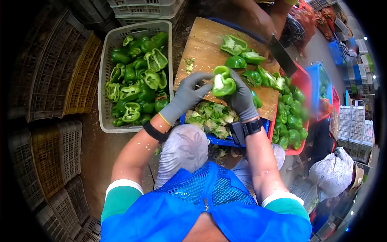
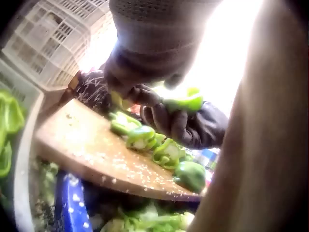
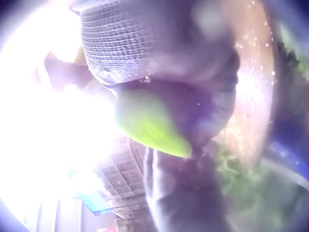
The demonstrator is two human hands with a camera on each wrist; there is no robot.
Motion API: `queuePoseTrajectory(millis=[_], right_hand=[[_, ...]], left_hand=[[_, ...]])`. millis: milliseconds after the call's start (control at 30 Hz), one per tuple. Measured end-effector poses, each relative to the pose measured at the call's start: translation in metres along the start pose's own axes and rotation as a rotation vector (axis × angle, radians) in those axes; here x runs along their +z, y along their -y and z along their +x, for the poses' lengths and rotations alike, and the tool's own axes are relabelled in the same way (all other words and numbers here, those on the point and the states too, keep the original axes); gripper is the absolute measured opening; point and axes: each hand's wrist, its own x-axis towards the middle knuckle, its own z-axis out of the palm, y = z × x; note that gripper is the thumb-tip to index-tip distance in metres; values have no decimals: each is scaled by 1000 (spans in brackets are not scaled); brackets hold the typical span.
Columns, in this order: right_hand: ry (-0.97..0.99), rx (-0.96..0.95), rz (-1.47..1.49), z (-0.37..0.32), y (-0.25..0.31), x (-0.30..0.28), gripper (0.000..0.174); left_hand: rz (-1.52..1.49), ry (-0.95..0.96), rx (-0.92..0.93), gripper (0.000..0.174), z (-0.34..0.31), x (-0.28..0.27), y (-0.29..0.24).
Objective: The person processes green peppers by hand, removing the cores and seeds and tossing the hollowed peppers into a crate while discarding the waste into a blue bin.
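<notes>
In the head view, the gloved right hand grips a halved green pepper, its pale core facing up, above a wooden board. The gloved left hand has bent fingers at the pepper's left edge; whether they pinch it is unclear. From the left wrist, the left hand is above the right hand, with the pepper between them. The right wrist view is blurred: the right hand is around the pepper, with the left hand below.
Several cut peppers lie on the board. A grey crate of cut peppers is at left, a red crate of peppers at right. Pepper scraps fill a blue container under the board. Another person's hand holds a cleaver over the board's far right.
</notes>
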Motion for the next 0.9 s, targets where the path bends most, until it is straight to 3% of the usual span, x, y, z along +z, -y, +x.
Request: queuePoseTrajectory(millis=[33, 100, 167, 267, 367, 467, 533, 667, 767, 900], right_hand=[[94, 82, 319, -8, -2, 9, 38], [81, 52, 307, -20, -6, 22, 38], [41, 65, 350, -25, -13, 20, 38], [47, 69, 244, -39, -19, 27, 40], [-12, 83, 59, -48, -27, 38, 45], [-92, 47, -82, -55, -35, 46, 45], [-144, 51, 62, -55, -39, 43, 42], [-116, -37, 197, -61, -43, 59, 32], [-154, -33, 420, -46, -38, 42, 27], [-100, -244, 342, -20, 0, 48, 37]], left_hand=[[128, -11, 9, 45, 0, 4, -14], [380, -38, 24, 51, -4, 7, -39], [386, 89, 44, 61, -5, 2, -33], [540, 247, 63, 70, -10, -4, -35], [691, 260, -55, 75, -18, 0, -26], [688, 215, 11, 57, -23, 7, -17], [691, 180, 25, 46, -25, 8, -17], [-104, -99, -244, 21, -19, -9, 12], [-513, -315, -385, 24, -18, -14, -10], [-599, -469, -451, 22, -18, -44, 9]])
